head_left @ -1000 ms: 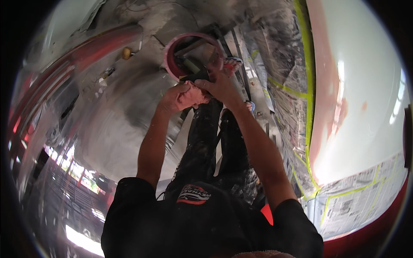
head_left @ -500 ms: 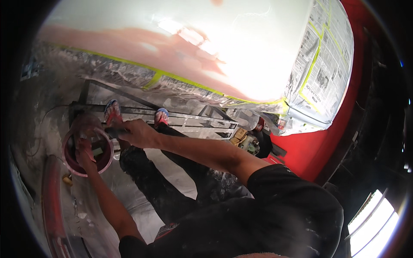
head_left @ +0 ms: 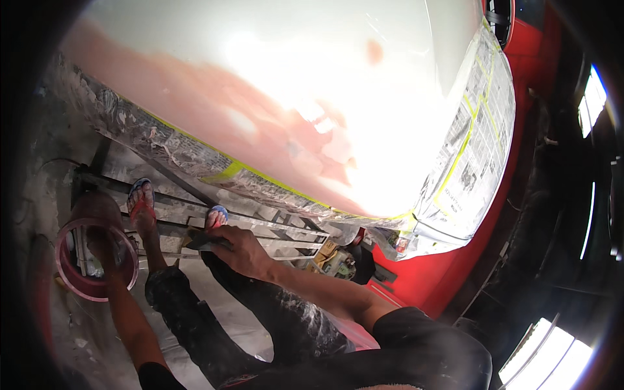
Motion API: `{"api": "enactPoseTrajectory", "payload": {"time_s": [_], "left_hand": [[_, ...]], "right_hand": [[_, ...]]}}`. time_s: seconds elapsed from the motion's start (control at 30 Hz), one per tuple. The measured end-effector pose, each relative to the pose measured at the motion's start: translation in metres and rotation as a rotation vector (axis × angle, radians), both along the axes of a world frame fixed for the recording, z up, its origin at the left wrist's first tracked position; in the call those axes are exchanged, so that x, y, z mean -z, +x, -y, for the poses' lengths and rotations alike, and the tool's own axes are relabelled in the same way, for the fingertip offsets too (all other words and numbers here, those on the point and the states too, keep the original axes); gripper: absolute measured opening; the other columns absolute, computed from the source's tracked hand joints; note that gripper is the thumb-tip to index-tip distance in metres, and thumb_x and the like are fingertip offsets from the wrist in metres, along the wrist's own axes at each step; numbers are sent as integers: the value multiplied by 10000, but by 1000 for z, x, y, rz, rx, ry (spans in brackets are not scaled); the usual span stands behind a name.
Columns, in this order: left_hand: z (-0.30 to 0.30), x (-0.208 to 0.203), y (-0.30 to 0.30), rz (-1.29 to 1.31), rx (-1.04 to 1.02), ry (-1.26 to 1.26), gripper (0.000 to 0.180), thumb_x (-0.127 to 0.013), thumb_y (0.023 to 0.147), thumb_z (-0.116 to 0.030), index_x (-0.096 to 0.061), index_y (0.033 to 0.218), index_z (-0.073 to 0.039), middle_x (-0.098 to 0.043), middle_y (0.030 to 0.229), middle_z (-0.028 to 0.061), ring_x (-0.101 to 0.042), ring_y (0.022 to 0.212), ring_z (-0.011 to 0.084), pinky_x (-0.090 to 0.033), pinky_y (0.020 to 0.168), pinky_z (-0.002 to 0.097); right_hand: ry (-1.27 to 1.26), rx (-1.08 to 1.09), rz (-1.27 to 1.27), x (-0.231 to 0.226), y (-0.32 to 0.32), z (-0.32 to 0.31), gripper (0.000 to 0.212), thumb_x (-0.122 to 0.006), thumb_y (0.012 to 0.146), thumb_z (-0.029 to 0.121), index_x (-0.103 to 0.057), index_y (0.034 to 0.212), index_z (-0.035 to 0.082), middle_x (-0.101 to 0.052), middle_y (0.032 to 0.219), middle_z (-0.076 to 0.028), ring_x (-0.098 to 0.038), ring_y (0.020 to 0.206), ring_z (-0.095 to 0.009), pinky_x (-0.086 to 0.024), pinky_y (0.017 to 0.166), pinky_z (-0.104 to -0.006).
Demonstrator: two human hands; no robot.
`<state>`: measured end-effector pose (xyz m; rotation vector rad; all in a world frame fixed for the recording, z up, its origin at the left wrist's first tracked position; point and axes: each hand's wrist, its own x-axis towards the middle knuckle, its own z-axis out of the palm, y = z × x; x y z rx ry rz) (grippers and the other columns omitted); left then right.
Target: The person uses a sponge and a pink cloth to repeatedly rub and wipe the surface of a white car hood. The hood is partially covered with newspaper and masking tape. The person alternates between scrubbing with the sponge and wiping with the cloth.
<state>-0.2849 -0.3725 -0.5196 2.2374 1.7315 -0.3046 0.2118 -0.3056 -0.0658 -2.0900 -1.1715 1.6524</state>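
My left arm reaches down into a pink bucket [head_left: 62, 263] at the lower left. Inside it my left hand [head_left: 101, 248] is in shadow, and its fingers are too dark to make out. To the right of the bucket, over the far foot, my right hand [head_left: 242, 253] is closed on a dark, thin sheet [head_left: 204, 242] that looks like sandpaper, with a tan edge showing beside it. Beyond both hands spreads a pale vehicle panel [head_left: 273, 130] with pinkish patches and a strong glare.
Yellow-green tape [head_left: 229, 172] and dusty newspaper run along the panel's lower edge. More newspaper [head_left: 478, 153] masks its right side, beside a red body part [head_left: 422, 279]. A metal frame [head_left: 292, 229] lies near my sandalled feet [head_left: 141, 198]. Small items [head_left: 335, 260] sit under the panel.
My right hand has moved right, away from the bucket, with the dark sheet still in it. My left hand remains inside the bucket. The whole view has shifted, showing more of the panel.
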Motion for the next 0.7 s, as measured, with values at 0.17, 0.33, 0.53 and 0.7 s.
{"api": "enactPoseTrajectory", "payload": {"time_s": [0.17,0.33,0.53,0.7], "left_hand": [[1,35,0,-143,128,46,359,-601,977,-219,-647,1279,-29,-680,1227,172,-662,1135,319,-534,981,418],[18,12,-44,-421,290,223,315,-633,958,-205,-681,1226,-48,-682,1201,165,-669,1094,341,-535,968,433],[-49,-131,76,55,-27,-229,411,-550,1013,-203,-603,1379,-25,-634,1357,180,-623,1242,313,-452,1132,447],[-3,-55,12,1,154,213,376,-594,982,-174,-622,1315,-2,-659,1248,161,-623,1201,304,-486,1063,446]], "right_hand": [[14,-42,98,6,12,10,217,-725,905,86,-657,1088,-9,-683,998,-185,-699,899,-342,-549,766,-417],[24,-169,47,0,12,9,214,-725,909,89,-642,1083,-5,-668,1018,-180,-696,907,-333,-546,773,-413],[-53,-57,102,3,20,11,235,-733,941,159,-641,1103,15,-684,983,-190,-704,888,-355,-549,759,-441],[-130,-135,30,11,23,14,244,-736,947,168,-641,1106,9,-685,973,-179,-704,840,-328,-547,729,-424]]}}
